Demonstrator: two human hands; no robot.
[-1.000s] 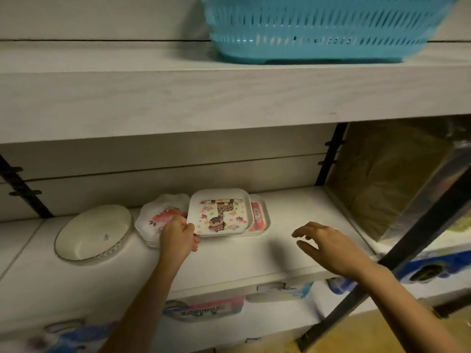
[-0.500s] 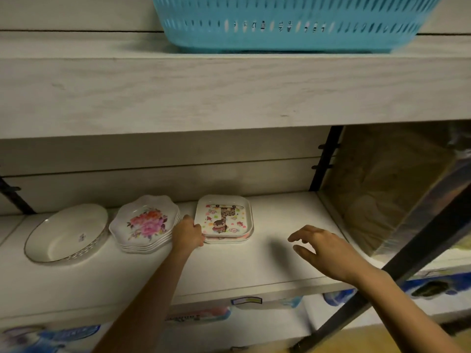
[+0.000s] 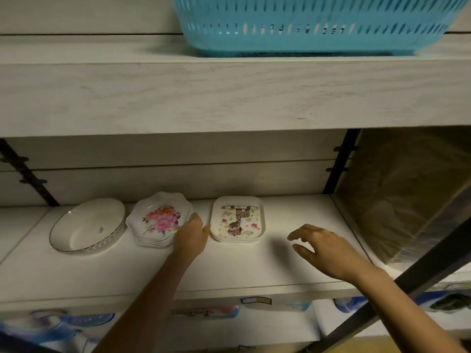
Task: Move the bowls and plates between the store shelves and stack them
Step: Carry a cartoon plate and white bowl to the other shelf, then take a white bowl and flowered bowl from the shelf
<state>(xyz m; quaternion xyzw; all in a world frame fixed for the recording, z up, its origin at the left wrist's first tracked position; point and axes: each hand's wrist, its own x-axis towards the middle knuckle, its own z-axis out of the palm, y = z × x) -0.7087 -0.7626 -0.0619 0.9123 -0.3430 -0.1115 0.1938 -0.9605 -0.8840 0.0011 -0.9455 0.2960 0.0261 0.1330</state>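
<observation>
On the white middle shelf (image 3: 254, 273) stands a stack of square cartoon-printed plates (image 3: 238, 220). Left of it is a stack of scalloped plates with a pink flower print (image 3: 159, 220), and further left a plain white bowl (image 3: 86, 226). My left hand (image 3: 192, 235) lies between the two stacks, fingers relaxed, its thumb near the square stack's left edge, holding nothing. My right hand (image 3: 323, 247) hovers open over the bare shelf to the right of the square plates, fingers spread.
A turquoise slotted basket (image 3: 305, 26) sits on the upper shelf (image 3: 229, 98). A dark metal upright (image 3: 341, 161) and a diagonal bar (image 3: 407, 284) bound the right side, with a brown wrapped panel (image 3: 407, 194) behind. Packaged goods (image 3: 84, 322) fill the shelf below.
My left hand set the square plate down onto its stack and let go; it now rests beside it. The right hand stayed hovering open.
</observation>
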